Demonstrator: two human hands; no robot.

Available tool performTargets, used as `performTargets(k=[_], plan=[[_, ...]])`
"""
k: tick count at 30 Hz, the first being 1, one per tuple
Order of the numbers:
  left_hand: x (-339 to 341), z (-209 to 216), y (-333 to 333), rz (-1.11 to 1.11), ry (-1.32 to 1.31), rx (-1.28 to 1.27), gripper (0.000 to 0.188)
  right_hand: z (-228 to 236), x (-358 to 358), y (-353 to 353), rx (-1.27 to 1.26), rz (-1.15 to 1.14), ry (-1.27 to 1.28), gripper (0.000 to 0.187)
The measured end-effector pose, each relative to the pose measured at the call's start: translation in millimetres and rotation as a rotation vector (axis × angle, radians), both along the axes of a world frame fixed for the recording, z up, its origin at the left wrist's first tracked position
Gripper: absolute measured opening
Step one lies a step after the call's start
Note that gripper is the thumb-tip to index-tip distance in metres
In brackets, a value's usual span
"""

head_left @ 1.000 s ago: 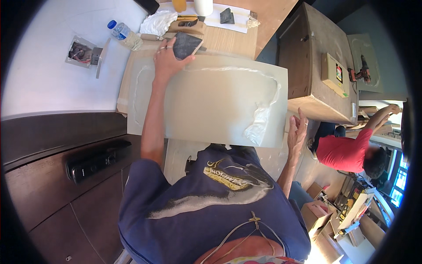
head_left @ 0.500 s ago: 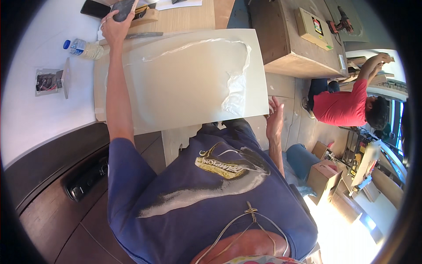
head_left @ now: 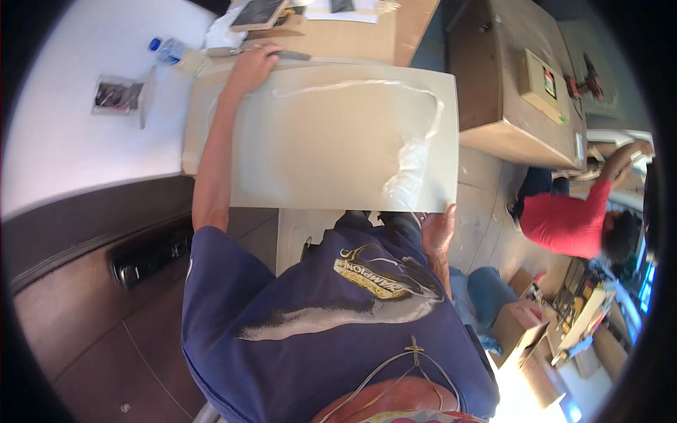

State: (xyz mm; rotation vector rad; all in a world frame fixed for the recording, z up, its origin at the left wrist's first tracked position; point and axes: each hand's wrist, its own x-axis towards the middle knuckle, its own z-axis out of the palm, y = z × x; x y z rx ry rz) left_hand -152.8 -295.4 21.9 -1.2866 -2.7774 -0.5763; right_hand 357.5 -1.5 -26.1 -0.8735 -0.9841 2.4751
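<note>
A large beige panel lies flat in front of me, with a strip of clear plastic film peeling along its top and right side. My left hand reaches across it and curls over its far edge, beside a long grey tool. My right hand grips the panel's near right corner from below. A dark flat slab rests on a cardboard box just beyond my left hand.
A water bottle and a clear packet lie on the white surface at left. A wooden table stands behind. A wooden cabinet, a person in a red shirt and cardboard boxes are at right.
My left hand has left the dark slab and come down onto the panel's far edge. My right hand stays at the near right corner. The view has shifted.
</note>
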Motion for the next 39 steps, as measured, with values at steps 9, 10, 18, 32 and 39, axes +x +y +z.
performTargets(k=[9,10,18,32,39], plan=[[-10,-1,9,0.053,0.141,-0.033,0.031,14,-15,1,-0.118,0.059,0.028,0.064],[-8,-2,6,0.067,0.157,0.01,0.032,17,-15,0,-0.152,0.042,0.058,0.063],[61,6,-118,0.577,0.207,0.038,0.04,9,-21,-6,-0.177,-0.039,0.118,0.06],[18,-33,-161,0.685,-0.041,0.265,0.056,46,-34,19,-0.001,0.003,0.13,0.064],[34,-11,-168,0.765,-0.164,0.094,0.058,29,-55,56,0.025,-0.021,0.148,0.065]])
